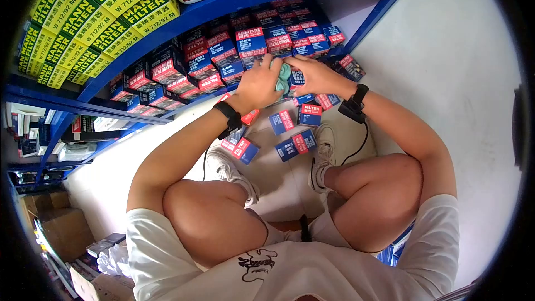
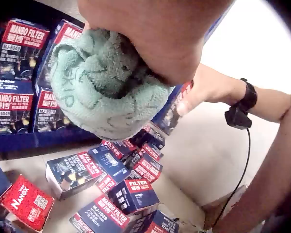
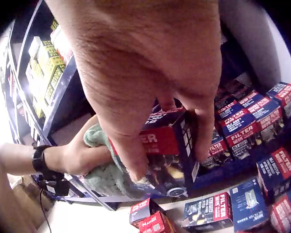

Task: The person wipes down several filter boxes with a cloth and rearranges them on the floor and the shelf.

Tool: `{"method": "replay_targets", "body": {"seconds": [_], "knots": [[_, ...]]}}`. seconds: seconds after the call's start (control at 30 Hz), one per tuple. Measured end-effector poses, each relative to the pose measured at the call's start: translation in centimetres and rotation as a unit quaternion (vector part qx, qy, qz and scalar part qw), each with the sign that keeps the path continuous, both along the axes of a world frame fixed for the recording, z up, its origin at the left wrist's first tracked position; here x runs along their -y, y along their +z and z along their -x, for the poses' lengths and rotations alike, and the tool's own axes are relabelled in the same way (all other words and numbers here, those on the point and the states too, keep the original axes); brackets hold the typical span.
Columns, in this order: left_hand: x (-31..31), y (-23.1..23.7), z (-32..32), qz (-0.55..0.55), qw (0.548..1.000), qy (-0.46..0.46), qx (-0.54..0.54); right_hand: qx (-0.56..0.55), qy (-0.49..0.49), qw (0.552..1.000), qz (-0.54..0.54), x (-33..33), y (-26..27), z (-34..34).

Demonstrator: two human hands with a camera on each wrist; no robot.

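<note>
My left hand (image 1: 259,83) grips a bunched green terry towel (image 2: 102,97) with dark lettering on it. In my right hand (image 1: 317,77) is a blue and red oil filter box (image 3: 167,148), pinched between thumb and fingers. The towel lies against the side of the box in the right wrist view, and the two hands are close together at the front of the lowest shelf. Part of the box is hidden behind my right hand in the head view.
Rows of similar filter boxes (image 1: 251,44) fill the blue shelf (image 1: 223,8). Several loose boxes (image 1: 281,122) lie on the floor between the shelf and my shoes. Yellow-green filter boxes (image 1: 106,14) stand higher at left; a white wall (image 1: 451,89) rises at right.
</note>
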State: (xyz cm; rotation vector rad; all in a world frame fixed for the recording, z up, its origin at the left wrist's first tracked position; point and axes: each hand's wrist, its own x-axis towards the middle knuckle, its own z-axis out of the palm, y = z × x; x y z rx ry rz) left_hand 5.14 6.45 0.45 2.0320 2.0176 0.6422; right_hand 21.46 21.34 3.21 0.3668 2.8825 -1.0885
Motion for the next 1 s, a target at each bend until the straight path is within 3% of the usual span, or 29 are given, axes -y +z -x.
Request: {"method": "replay_targets", "body": {"seconds": [0.1, 0.17, 0.2, 0.3, 0.4, 0.43, 0.5, 0.63, 0.73, 0.87, 0.97, 1.0], "knots": [[-0.3, -0.7, 0.9, 0.017, 0.999, 0.038, 0.01, -0.027, -0.004, 0.999, -0.018, 1.2, 1.4, 0.1], [-0.3, -1.8, 1.6, -0.004, 0.997, 0.07, 0.02, 0.082, -0.004, 0.982, -0.17, 2.1, 3.3, 0.5], [-0.2, -1.8, 1.8, 0.015, 0.997, 0.079, 0.021, 0.081, -0.003, 0.982, -0.172, 1.9, 3.2, 0.7], [0.1, -2.3, 1.8, 0.027, 0.996, 0.089, 0.003, 0.069, -0.024, 0.988, -0.137, 1.0, 2.1, 0.8], [0.3, -2.7, 1.9, 0.035, 0.996, 0.081, 0.012, -0.063, -0.034, 0.987, -0.143, 0.7, 0.5, 0.4], [0.3, -2.8, 2.0, 0.035, 0.996, 0.081, 0.012, -0.063, -0.034, 0.987, -0.142, 0.6, 0.8, 0.4], [0.3, -2.9, 2.1, 0.061, 0.995, 0.075, 0.009, 0.087, -0.012, 0.994, -0.069, 0.4, 1.7, 0.4], [0.4, -3.0, 2.2, 0.057, 0.994, 0.088, 0.021, 0.043, -0.001, 0.998, -0.043, -0.7, 1.0, -0.1], [0.4, -2.8, 2.2, 0.06, 0.993, 0.093, 0.04, 0.041, -0.116, 0.988, 0.098, -0.7, 1.7, -0.4], [0.3, -2.6, 1.6, 0.054, 0.994, 0.089, 0.042, 0.01, -0.112, 0.991, 0.069, -1.1, 1.3, -0.4], [0.3, -2.6, 1.5, 0.043, 0.994, 0.085, 0.056, 0.015, -0.091, 0.989, 0.111, -1.2, 0.8, -0.2], [0.4, -2.2, 1.4, 0.035, 0.994, 0.083, 0.068, -0.031, -0.074, 0.993, 0.091, -0.9, 0.6, -0.2]]}}
